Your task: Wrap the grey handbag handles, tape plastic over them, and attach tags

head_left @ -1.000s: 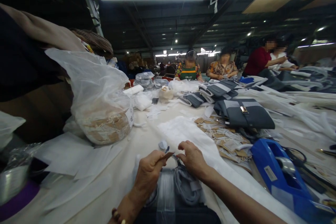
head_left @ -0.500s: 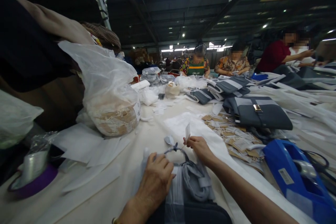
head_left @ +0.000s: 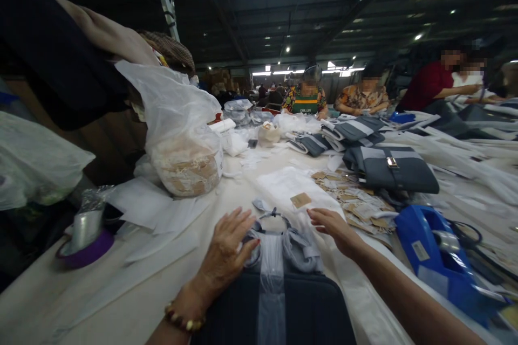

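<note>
A dark navy bag lies in front of me, a strip of white wrapping running down its middle. Rolled grey straps sit at its top, beside a thin carry loop with a small pale tag. My left hand is at the bag's upper left, fingers stretched and apart, seemingly holding nothing. To the right of the straps, my right hand hovers with extended fingers and nothing in them. Beyond it a brown card tag rests on a white sheet.
A blue tape dispenser stands right, near a pile of brown tags and a folded grey bag. At left are a clear plastic sack, paper sheets and a purple-rimmed tape roll. Several co-workers sit across the table.
The tag pinched in my right hand is no longer there; a brown tag now lies on the white sheet. Both hands have opened, the right moving outward. The view has shifted left.
</note>
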A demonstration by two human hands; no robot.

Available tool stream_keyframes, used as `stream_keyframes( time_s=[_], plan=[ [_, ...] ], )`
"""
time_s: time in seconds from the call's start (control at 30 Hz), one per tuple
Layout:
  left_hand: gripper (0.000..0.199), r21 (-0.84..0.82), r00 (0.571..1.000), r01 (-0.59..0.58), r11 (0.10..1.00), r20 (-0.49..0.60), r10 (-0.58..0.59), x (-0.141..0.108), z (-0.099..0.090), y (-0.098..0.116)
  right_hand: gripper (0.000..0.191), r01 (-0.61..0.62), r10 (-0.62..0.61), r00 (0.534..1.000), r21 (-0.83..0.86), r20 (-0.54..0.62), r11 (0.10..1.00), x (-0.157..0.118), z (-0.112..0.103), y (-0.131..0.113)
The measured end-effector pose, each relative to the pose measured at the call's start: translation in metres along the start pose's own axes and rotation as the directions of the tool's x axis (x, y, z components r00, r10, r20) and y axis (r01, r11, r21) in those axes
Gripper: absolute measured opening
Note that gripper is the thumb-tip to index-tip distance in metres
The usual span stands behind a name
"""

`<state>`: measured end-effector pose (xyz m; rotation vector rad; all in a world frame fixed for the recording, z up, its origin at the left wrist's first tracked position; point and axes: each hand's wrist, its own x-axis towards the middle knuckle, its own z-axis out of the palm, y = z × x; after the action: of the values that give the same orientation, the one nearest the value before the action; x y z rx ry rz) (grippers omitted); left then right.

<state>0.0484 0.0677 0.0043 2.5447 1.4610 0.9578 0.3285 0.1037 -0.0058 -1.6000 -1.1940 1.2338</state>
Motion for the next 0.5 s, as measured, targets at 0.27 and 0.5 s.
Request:
stream_keyframes(
  time_s=[0.27,0.5],
  plan=[
    [0.070,-0.524,0.603,0.788,0.323,0.552,-0.577,-0.080,-0.022,0.003,0.061,-0.190,0.111,0.964,0.334,0.242,0.923,-0.130,0.010,0.056],
    [0.036,-0.573,0.441,0.804,-0.158,0.753,-0.488,-0.070,-0.019,0.024,0.044,-0.204,0.070,0.960,0.504,0.272,0.839,-0.129,0.034,0.046]
  ],
)
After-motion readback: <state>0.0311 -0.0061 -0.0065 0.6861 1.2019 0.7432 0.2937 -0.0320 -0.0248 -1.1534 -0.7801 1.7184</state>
